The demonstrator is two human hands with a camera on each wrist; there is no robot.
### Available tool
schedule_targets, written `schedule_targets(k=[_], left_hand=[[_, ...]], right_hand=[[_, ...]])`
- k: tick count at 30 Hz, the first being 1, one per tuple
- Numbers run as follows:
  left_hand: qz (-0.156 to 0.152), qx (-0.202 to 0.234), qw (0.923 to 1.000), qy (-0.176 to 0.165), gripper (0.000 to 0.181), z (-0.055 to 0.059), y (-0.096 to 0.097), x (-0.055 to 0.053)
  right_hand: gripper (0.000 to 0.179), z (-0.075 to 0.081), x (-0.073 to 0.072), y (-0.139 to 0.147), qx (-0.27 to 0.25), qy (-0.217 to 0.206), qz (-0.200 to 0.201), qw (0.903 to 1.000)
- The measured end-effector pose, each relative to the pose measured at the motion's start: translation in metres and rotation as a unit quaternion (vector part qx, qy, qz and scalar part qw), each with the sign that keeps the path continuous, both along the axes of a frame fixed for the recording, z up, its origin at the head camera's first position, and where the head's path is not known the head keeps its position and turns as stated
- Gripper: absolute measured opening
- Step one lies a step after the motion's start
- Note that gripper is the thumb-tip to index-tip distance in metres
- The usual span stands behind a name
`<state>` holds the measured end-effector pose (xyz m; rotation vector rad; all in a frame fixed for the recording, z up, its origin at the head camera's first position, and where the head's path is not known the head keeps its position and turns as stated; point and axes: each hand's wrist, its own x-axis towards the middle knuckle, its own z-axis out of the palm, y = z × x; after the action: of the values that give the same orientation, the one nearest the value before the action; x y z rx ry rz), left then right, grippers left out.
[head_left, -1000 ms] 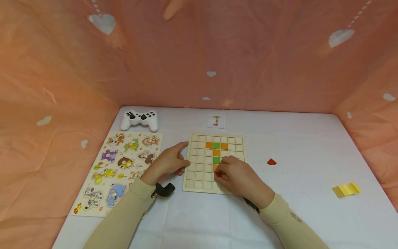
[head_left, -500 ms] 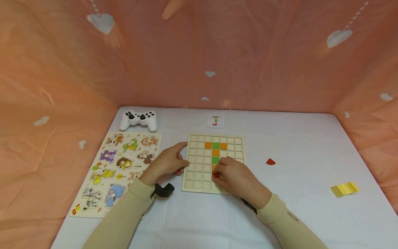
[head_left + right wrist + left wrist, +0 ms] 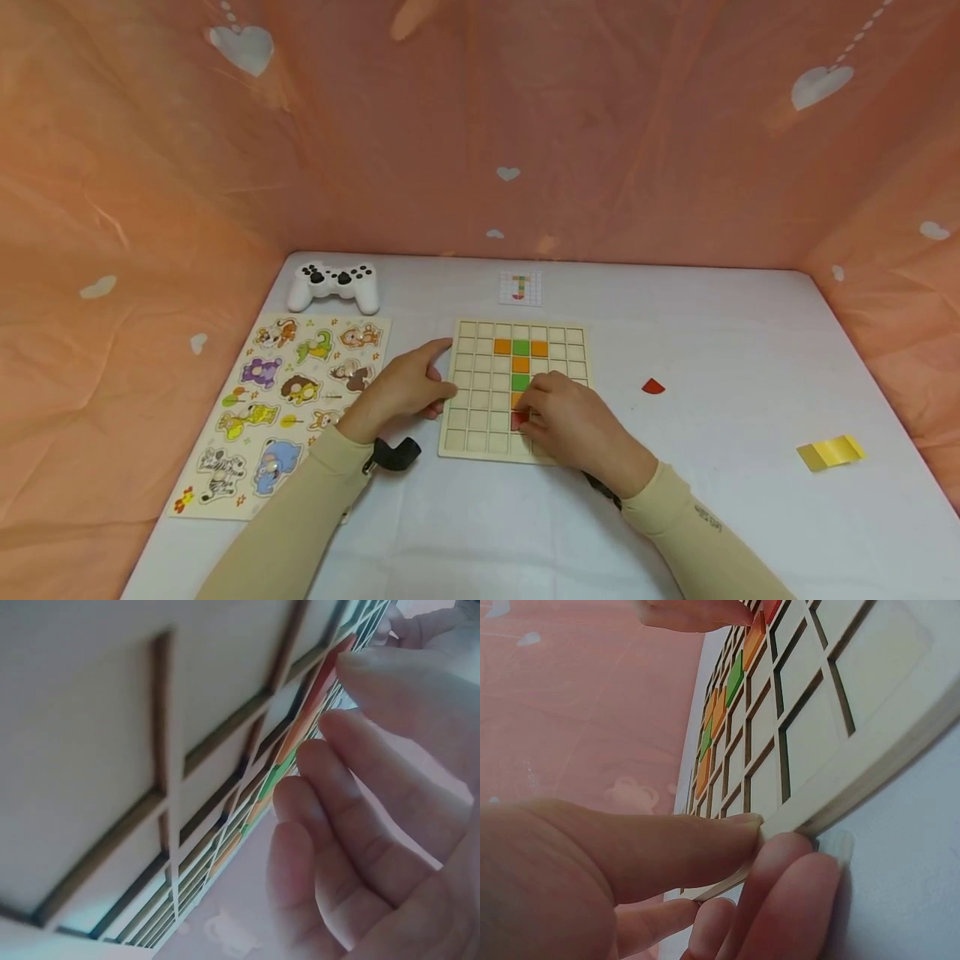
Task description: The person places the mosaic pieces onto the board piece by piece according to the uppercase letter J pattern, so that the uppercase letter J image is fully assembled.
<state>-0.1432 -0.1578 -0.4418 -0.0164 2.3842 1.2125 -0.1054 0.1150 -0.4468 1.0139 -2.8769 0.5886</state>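
A wooden grid board (image 3: pixel 477 442) lies mid-table, with orange and green square tiles (image 3: pixel 521 347) set in a T-like pattern. In the head view a red tile (image 3: pixel 517 422) sits in the cell below the lowest orange tile. My right hand (image 3: pixel 573 421) pinches this red tile with thumb and fingers at its right side; in the right wrist view the thumb tip lies on the red tile (image 3: pixel 324 673). On the board's left, my left hand (image 3: pixel 405 385) grips the edge. The left wrist view shows its thumb (image 3: pixel 697 844) on the rim, other fingers against the side.
Behind the board lies a small pattern card (image 3: pixel 521 288). A loose red quarter-round piece (image 3: pixel 653 386) is right of the board, a folded yellow strip (image 3: pixel 831 452) farther right. At left are an animal puzzle board (image 3: pixel 258 433) and a white game controller (image 3: pixel 333 286).
The red tile, earlier mostly hidden under my right fingertips, now shows more fully in its cell. My left hand keeps its place on the board's edge.
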Motion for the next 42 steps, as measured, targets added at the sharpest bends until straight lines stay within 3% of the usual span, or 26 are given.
schedule_targets(k=[14, 22, 30, 36, 42], left_hand=[[-0.006, -0.007, 0.9999, 0.004, 0.084, 0.001, 0.003, 0.0], [0.001, -0.011, 0.9999, -0.003, 0.084, -0.002, 0.001, 0.001], [-0.001, -0.006, 1.0, 0.001, 0.084, -0.003, -0.002, 0.0], [-0.002, -0.006, 1.0, 0.003, 0.084, -0.001, -0.001, 0.0], [-0.001, -0.005, 1.0, 0.004, 0.084, -0.002, 0.0, -0.001]], right_hand=[[0.009, 0.004, -0.004, 0.02, -0.006, 0.01, -0.016, 0.9998], [0.011, 0.0, -0.011, 0.061, 0.009, -0.007, -0.056, 0.9984], [0.016, -0.001, -0.018, 0.11, 0.018, 0.032, -0.084, 0.9958], [0.014, 0.003, -0.024, 0.136, 0.028, 0.008, -0.118, 0.9926], [0.011, 0.005, -0.029, 0.151, 0.052, 0.003, -0.118, 0.9916]])
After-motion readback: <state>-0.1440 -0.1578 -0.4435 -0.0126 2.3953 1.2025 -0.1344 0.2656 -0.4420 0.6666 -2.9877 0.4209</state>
